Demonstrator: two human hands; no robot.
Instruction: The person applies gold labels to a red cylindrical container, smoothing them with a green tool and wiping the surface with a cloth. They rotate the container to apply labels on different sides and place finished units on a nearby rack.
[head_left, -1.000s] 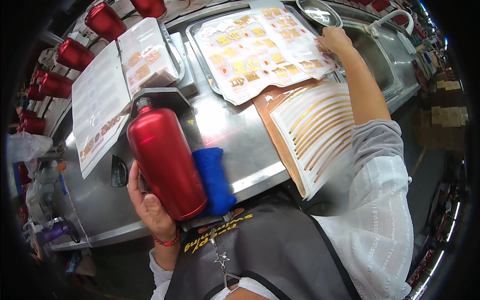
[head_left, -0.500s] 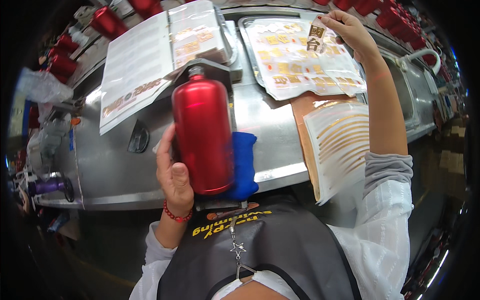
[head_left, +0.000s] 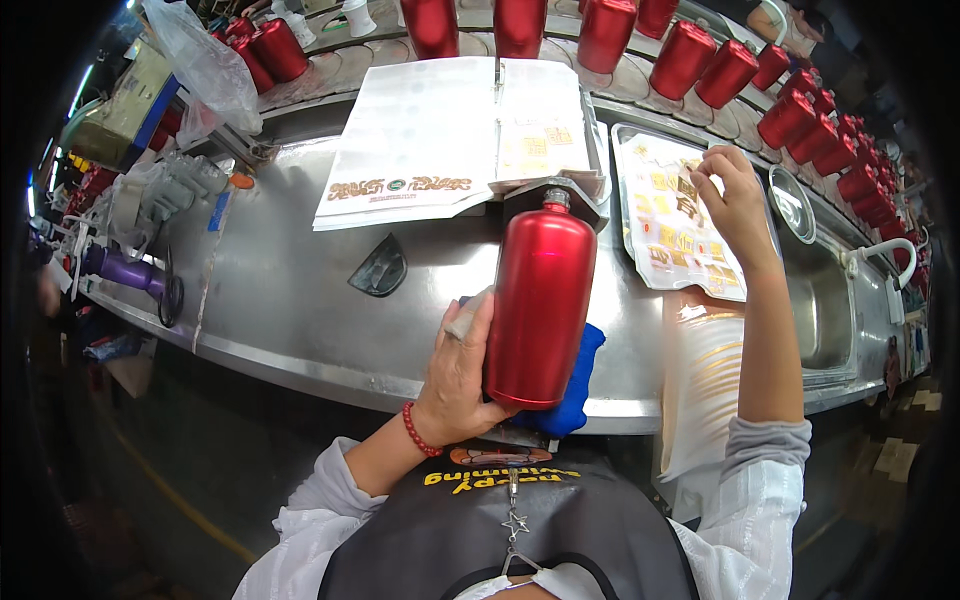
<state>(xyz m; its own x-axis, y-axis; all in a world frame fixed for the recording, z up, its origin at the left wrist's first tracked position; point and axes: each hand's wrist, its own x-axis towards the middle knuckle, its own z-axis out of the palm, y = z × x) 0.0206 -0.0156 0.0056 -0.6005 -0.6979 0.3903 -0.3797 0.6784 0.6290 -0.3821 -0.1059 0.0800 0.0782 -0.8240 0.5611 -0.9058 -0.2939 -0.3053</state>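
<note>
A glossy red bottle [head_left: 543, 305] with a bare metallic neck lies in front of me, its neck pointing away, over a blue cloth [head_left: 583, 375]. My left hand [head_left: 455, 375] grips its lower left side, the thumb near the base. A whitish covering shows on one finger. My right hand [head_left: 730, 190] is closed in a pinch on a small transfer decal [head_left: 687, 196] with dark and gold characters. This hangs over a metal tray [head_left: 622, 205] lined with a wet-looking white sheet of gold decals [head_left: 675, 240].
Stacked printed sheets [head_left: 410, 130] lie behind the bottle. A dark scraper-like piece [head_left: 379, 267] rests on the steel bench [head_left: 290, 290]. Striped gold decal sheets [head_left: 705, 380] overhang the front edge. A sink [head_left: 825, 320] is at right; red bottles [head_left: 605, 35] line a conveyor behind.
My view has swung left, shifting the bench rightward in the picture. The right hand has lowered the decal closer to the tray. My left hand's thumb now lies nearer the bottle's base.
</note>
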